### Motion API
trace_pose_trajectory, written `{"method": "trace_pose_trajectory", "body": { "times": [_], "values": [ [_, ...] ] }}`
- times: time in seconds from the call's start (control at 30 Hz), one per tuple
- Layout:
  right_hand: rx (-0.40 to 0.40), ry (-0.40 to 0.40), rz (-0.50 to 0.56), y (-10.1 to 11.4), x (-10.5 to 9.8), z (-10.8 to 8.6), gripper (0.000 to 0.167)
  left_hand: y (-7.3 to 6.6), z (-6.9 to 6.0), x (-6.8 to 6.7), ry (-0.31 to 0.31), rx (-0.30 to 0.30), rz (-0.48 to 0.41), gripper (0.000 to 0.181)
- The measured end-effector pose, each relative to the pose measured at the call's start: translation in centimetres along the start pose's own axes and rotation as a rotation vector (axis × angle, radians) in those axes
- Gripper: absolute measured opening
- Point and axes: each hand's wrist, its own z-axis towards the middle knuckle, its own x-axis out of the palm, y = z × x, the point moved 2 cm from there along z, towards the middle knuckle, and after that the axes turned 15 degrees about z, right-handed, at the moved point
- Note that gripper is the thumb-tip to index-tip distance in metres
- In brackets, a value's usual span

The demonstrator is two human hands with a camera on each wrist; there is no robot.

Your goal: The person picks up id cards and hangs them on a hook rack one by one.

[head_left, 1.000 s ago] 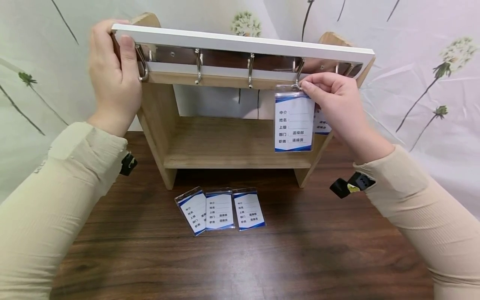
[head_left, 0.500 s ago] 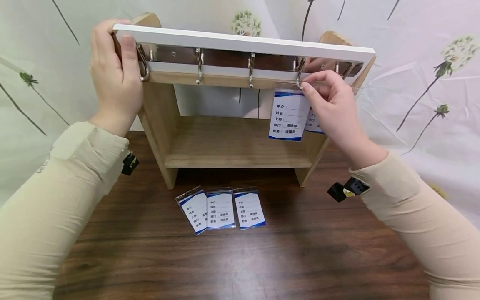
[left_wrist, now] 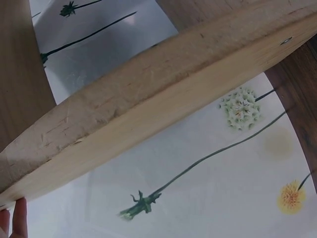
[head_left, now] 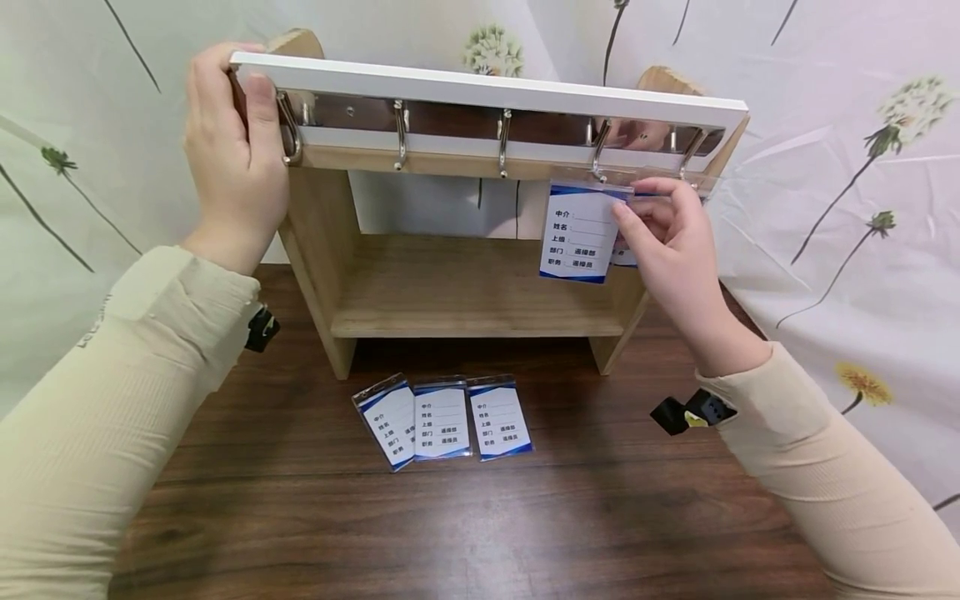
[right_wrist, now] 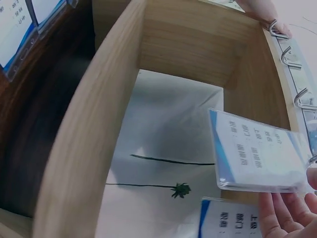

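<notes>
My left hand (head_left: 236, 158) grips the left end of the white hook board (head_left: 420, 79), thumb in front and fingers over the back. A badge holder (head_left: 576, 233), white and blue with a clear sleeve, hangs from the fourth hook (head_left: 601, 150). At its upper right edge is my right hand (head_left: 671, 250), thumb and index finger apart. In the right wrist view the fingers (right_wrist: 282, 213) reach behind that badge holder (right_wrist: 257, 153), their tips hidden. Another badge holder (right_wrist: 228, 218) hangs behind, at the rightmost hook (head_left: 692, 154), mostly covered by the hand.
Three more badge holders (head_left: 442, 419) lie on the dark wood table (head_left: 480, 525) before the wooden stand, the left two overlapping. The stand's lower shelf (head_left: 472, 283) spans between its side panels. A flower-print cloth (head_left: 847, 192) hangs behind.
My right hand has slid the badge holder onto the fourth hook, then moved down and right off the hook tip. The badge swung slightly left and up. The left hand has stayed put.
</notes>
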Motion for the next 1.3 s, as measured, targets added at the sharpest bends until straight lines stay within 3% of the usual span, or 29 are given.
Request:
{"method": "trace_pose_trajectory", "body": {
  "times": [0.4,0.97,1.3],
  "values": [
    [0.066,-0.029,0.165,-2.2,-1.2,-2.0,0.015,0.1,-0.1,-0.1,0.002,0.013,0.006,0.027],
    [0.124,-0.086,0.181,-3.1,-2.4,-5.0,0.013,0.1,-0.1,-0.1,-0.005,-0.006,-0.009,0.027],
    [0.201,-0.136,0.253,-4.6,-2.3,-6.6,0.010,0.1,-0.1,0.0,0.001,0.004,-0.003,0.027]
  ]
}}
